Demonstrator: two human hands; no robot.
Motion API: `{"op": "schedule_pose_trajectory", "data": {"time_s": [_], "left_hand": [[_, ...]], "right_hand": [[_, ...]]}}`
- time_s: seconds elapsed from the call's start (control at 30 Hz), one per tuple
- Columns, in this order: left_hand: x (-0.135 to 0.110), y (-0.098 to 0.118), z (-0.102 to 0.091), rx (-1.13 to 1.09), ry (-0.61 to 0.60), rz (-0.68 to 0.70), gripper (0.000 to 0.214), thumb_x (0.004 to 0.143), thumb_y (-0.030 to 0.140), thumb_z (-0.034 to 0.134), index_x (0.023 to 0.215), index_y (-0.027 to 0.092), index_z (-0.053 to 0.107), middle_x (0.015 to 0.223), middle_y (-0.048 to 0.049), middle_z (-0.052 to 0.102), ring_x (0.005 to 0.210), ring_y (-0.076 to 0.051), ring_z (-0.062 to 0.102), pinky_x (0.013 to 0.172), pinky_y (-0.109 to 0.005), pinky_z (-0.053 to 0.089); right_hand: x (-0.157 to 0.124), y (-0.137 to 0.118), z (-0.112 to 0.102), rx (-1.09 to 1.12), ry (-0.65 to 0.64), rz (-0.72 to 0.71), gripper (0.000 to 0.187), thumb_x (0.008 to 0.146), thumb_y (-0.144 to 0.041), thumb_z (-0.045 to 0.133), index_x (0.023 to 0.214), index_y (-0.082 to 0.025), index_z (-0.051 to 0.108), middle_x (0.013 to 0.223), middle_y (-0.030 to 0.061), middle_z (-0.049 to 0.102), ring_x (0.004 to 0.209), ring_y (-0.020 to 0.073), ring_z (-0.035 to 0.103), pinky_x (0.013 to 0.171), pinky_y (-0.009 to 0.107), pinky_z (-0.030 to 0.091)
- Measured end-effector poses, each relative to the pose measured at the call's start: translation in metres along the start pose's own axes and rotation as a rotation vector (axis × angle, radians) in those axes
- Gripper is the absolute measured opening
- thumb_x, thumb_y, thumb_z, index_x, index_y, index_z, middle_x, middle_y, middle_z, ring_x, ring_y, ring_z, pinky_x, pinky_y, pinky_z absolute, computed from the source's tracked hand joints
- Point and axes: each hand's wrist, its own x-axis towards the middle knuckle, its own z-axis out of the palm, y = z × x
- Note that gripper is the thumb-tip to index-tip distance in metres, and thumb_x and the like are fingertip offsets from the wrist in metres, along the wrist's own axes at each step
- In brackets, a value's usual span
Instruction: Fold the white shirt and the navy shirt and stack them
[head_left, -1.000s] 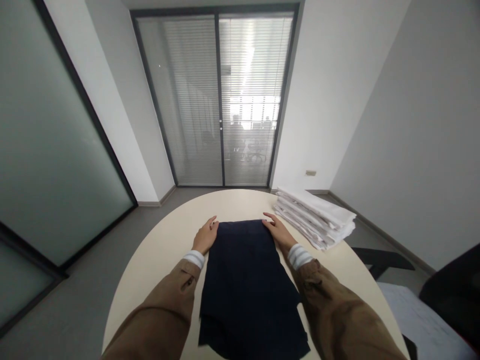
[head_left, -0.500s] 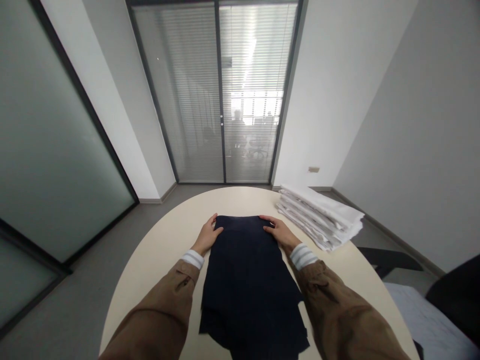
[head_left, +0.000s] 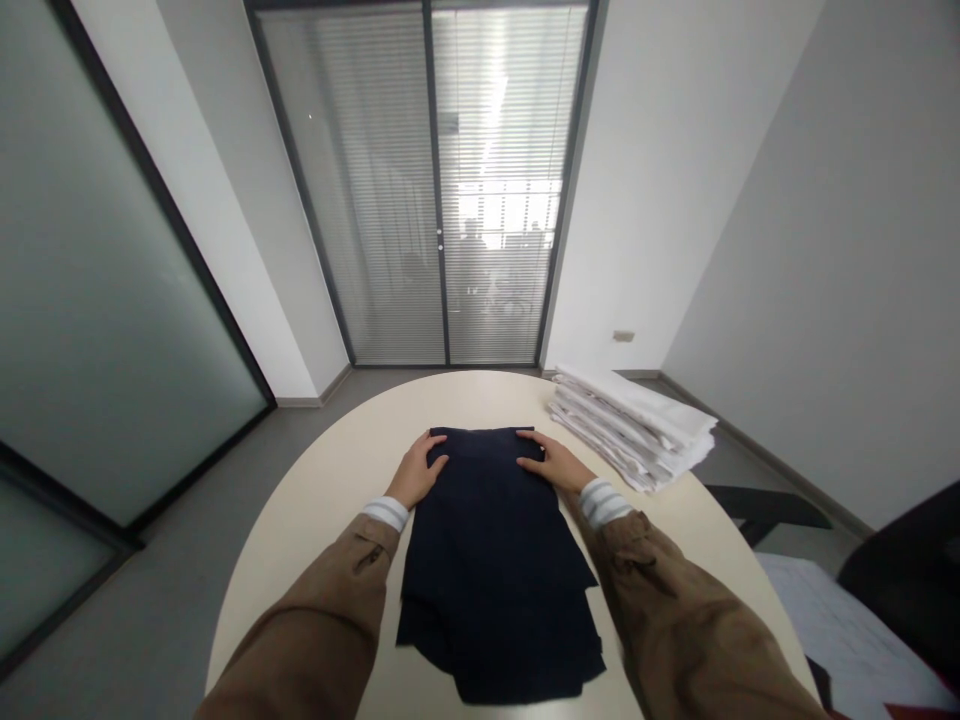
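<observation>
While hands [head_left: 487, 465] press, garment [head_left: 491, 560] lies lengthwise, seemingly away.

- Daylight enters through the slatted blinds [head_left: 435, 190] straight ahead; a blown-out patch glares at their centre
- Room evenly lit, soft, on the dim side; walls grey
- Navy cloth [head_left: 491, 555] reads nearly black, folds barely show
- Faint shadows on the table [head_left: 330, 500]
- Strong wide-angle bending at the edges; door frames lean outward
- Focus fairly sharp throughout

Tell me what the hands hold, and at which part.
Both hands, left hand and right hand, rest on the far corners of the dark folded garment; whether fingers curl under its edge cannot be told.
</observation>
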Motion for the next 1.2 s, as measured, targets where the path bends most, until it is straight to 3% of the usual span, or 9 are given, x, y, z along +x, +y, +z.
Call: {"op": "schedule_pose_trajectory", "data": {"time_s": [0.13,0.23,0.4,0.53,0.7,0.8,0.9,1.03,1.2], "left_hand": [[-0.016,0.009,-0.01,0.141,0.003,-0.017,0.042,0.085,0.027,0.067,0.125,0.016,0.063,0.137,-0.0163,0.056,0.127,-0.029,0.055,0.109,-0.043,0.043],[-0.027,0.015,-0.017,0.134,-0.065,-0.052,0.039,0.084,0.024,0.065,0.123,0.017,0.063,0.126,-0.0119,0.064,0.12,-0.025,0.059,0.107,-0.039,0.044],[-0.037,0.02,-0.022,0.152,-0.194,-0.191,0.039,0.086,0.029,0.062,0.123,0.017,0.064,0.094,-0.0068,0.07,0.091,-0.023,0.066,0.085,-0.035,0.051],[-0.038,0.026,-0.025,0.162,-0.266,-0.205,0.033,0.083,0.021,0.06,0.114,0.013,0.068,0.086,-0.0053,0.069,0.079,-0.02,0.065,0.077,-0.032,0.05],[-0.047,0.033,-0.022,0.216,-0.249,-0.177,0.032,0.086,0.024,0.058,0.115,0.014,0.067,0.098,-0.0096,0.07,0.09,-0.024,0.066,0.085,-0.036,0.05],[-0.058,0.032,-0.013,0.321,-0.187,-0.047,0.035,0.088,0.025,0.057,0.121,0.013,0.063,0.117,-0.014,0.067,0.11,-0.027,0.062,0.101,-0.04,0.045],[-0.062,0.026,-0.001,0.414,-0.155,0.075,0.041,0.09,0.022,0.053,0.13,0.01,0.057,0.122,-0.0174,0.062,0.118,-0.029,0.056,0.107,-0.045,0.041],[-0.045,0.016,0.008,0.399,-0.138,0.131,0.043,0.093,0.021,0.048,0.134,0.009,0.053,0.124,-0.0184,0.059,0.12,-0.028,0.054,0.108,-0.046,0.041],[-0.021,0.007,0.009,0.364,-0.111,0.115,0.043,0.096,0.023,0.046,0.137,0.012,0.051,0.13,-0.0163,0.059,0.124,-0.027,0.053,0.111,-0.047,0.039]], "right_hand": [[-0.02,-0.017,-0.014,-0.057,-0.126,0.177,0.077,0.082,-0.044,0.072,0.149,-0.02,0.041,0.086,0.0054,0.069,0.069,0.0198,0.063,0.074,0.036,0.052],[-0.038,-0.028,-0.02,-0.022,-0.263,0.22,0.082,0.087,-0.048,0.066,0.155,-0.02,0.029,0.079,0.003,0.066,0.058,0.0164,0.058,0.065,0.033,0.05],[-0.056,-0.031,-0.023,-0.115,-0.269,0.069,0.06,0.088,-0.039,0.063,0.143,-0.02,0.051,0.088,0.0047,0.062,0.076,0.0189,0.056,0.078,0.035,0.048],[-0.061,-0.028,-0.027,-0.124,-0.343,0.042,0.054,0.087,-0.038,0.065,0.138,-0.023,0.058,0.077,0.0003,0.055,0.069,0.0168,0.052,0.071,0.033,0.046],[-0.066,-0.029,-0.025,-0.09,-0.363,0.03,0.057,0.087,-0.041,0.065,0.141,-0.022,0.056,0.073,-0.0008,0.053,0.066,0.0152,0.049,0.065,0.029,0.043],[-0.069,-0.03,-0.024,-0.05,-0.398,-0.004,0.058,0.085,-0.045,0.067,0.138,-0.022,0.059,0.081,0.0015,0.059,0.068,0.0157,0.051,0.066,0.029,0.044],[-0.066,-0.028,-0.022,-0.032,-0.404,0.004,0.055,0.084,-0.045,0.067,0.133,-0.021,0.063,0.085,0.0032,0.063,0.071,0.0175,0.054,0.069,0.031,0.045],[-0.05,-0.016,-0.014,-0.05,-0.334,-0.002,0.052,0.085,-0.042,0.065,0.132,-0.02,0.064,0.102,0.0072,0.069,0.087,0.0232,0.062,0.081,0.036,0.048],[-0.034,-0.007,-0.003,-0.008,-0.191,-0.079,0.048,0.089,-0.045,0.059,0.13,-0.022,0.064,0.128,0.0088,0.066,0.108,0.0267,0.062,0.096,0.04,0.046]]}}
